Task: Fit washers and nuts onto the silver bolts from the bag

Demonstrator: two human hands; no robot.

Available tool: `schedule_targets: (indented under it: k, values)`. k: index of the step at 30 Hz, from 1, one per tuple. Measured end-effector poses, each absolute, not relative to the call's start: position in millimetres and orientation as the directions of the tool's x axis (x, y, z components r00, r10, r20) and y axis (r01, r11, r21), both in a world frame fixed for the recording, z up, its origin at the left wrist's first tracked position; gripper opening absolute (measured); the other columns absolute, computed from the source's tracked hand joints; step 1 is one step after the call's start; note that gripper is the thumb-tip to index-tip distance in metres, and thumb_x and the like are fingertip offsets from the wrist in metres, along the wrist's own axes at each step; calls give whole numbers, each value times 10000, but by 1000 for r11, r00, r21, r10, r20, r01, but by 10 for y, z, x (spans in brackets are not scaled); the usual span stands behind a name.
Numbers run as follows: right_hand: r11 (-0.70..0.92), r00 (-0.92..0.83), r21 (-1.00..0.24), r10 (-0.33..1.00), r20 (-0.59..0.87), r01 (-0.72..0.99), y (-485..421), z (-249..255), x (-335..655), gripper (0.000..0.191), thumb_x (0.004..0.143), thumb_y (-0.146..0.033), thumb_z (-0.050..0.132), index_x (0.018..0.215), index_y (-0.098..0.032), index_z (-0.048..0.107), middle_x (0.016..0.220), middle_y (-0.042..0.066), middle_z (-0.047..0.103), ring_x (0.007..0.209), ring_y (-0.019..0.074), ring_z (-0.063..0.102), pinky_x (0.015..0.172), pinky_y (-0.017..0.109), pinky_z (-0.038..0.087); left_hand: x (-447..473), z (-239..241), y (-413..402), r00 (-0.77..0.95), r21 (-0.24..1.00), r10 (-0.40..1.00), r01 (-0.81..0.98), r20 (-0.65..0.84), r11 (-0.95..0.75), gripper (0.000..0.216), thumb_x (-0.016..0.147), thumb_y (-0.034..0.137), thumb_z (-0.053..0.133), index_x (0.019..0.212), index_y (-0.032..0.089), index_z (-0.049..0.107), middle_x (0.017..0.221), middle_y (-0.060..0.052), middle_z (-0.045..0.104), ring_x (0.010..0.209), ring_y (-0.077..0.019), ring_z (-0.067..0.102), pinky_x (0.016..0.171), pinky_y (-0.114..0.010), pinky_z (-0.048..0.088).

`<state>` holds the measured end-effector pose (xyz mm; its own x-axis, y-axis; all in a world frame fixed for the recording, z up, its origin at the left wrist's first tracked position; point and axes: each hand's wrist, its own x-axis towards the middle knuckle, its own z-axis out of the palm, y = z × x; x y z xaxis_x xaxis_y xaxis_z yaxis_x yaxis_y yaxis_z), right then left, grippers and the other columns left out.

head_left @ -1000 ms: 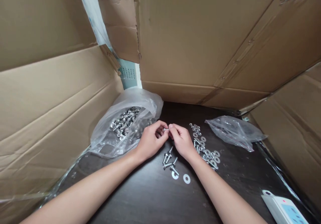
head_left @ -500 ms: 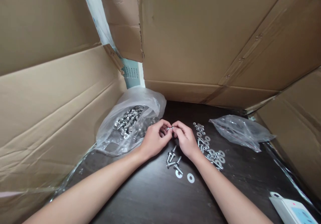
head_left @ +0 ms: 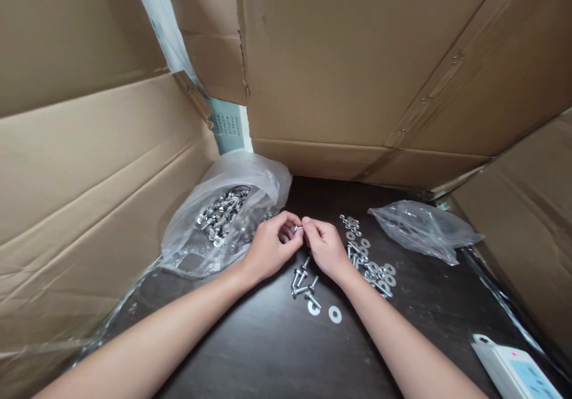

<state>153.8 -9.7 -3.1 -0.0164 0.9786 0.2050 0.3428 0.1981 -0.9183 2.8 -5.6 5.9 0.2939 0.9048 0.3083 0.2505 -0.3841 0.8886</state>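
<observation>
My left hand and my right hand meet fingertip to fingertip above the dark table. Both are closed in a pinch on one small silver screw held between them. Just below the hands lie a few loose screws and two flat washers. To the right of my right hand spreads a scatter of washers and nuts. At the left, an open clear plastic bag holds a heap of screws.
Brown cardboard walls enclose the table at the left, back and right. A crumpled clear bag lies at the right. A white power strip shows at the bottom right corner.
The hands stay together on the screw with only small finger shifts. The view has swayed slightly right and back left.
</observation>
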Motion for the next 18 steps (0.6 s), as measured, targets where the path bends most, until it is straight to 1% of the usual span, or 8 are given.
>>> schedule_targets:
  k: [4,7,9,11,12,14,16,18]
  values:
    - [149,-2,-926,987,159,346,-84,-46,1554,569,916,-650,450,553,-214,410,530,-24,359,526,121,328,501,282,248,33,42,-53,304,884,899,251,315,-394,114,876,225,617,981,180,627,800,-16,686,716,-136,654,635,-223,526]
    - [122,9,-931,991,133,345,-83,-52,1562,606,911,-669,451,514,-217,377,503,-28,334,503,111,303,494,287,224,35,35,-57,307,877,895,259,322,-404,115,878,228,623,981,177,624,801,-18,685,705,-133,649,620,-221,521]
    - [105,4,-938,994,113,332,-86,-48,1565,619,919,-659,449,494,-213,393,486,-28,341,490,110,314,496,288,233,37,37,-61,310,881,896,251,319,-400,103,883,222,618,974,176,626,806,-19,692,710,-132,653,630,-223,521]
    - [101,10,-947,994,109,304,-92,-34,1567,611,934,-631,440,497,-205,448,488,-16,397,499,120,373,514,287,276,38,44,-65,307,890,900,241,310,-388,99,884,220,616,972,175,628,804,-20,698,715,-134,658,643,-227,525]
    - [111,18,-952,993,121,284,-95,-24,1570,583,940,-601,443,518,-201,480,507,-10,433,518,128,408,530,286,305,39,48,-66,303,893,902,238,306,-382,100,883,222,619,971,175,629,805,-21,699,718,-135,659,648,-229,526]
    - [150,31,-961,986,162,231,-102,2,1575,461,934,-504,471,598,-196,544,569,-7,488,567,141,455,562,283,351,40,57,-67,292,897,909,240,299,-372,102,880,232,628,964,175,632,806,-22,698,719,-137,657,649,-230,526]
    - [183,22,-967,981,190,178,-109,27,1580,285,889,-391,507,695,-199,589,627,-14,512,597,145,469,575,279,371,41,63,-66,281,901,914,240,291,-360,106,880,241,632,961,174,634,807,-23,695,717,-137,653,644,-229,524]
    - [193,-6,-970,981,194,152,-115,42,1584,174,838,-320,521,743,-200,605,655,-17,521,606,145,472,579,278,375,40,64,-63,282,905,917,238,283,-352,109,881,245,632,963,173,637,803,-22,694,717,-137,653,645,-229,523]
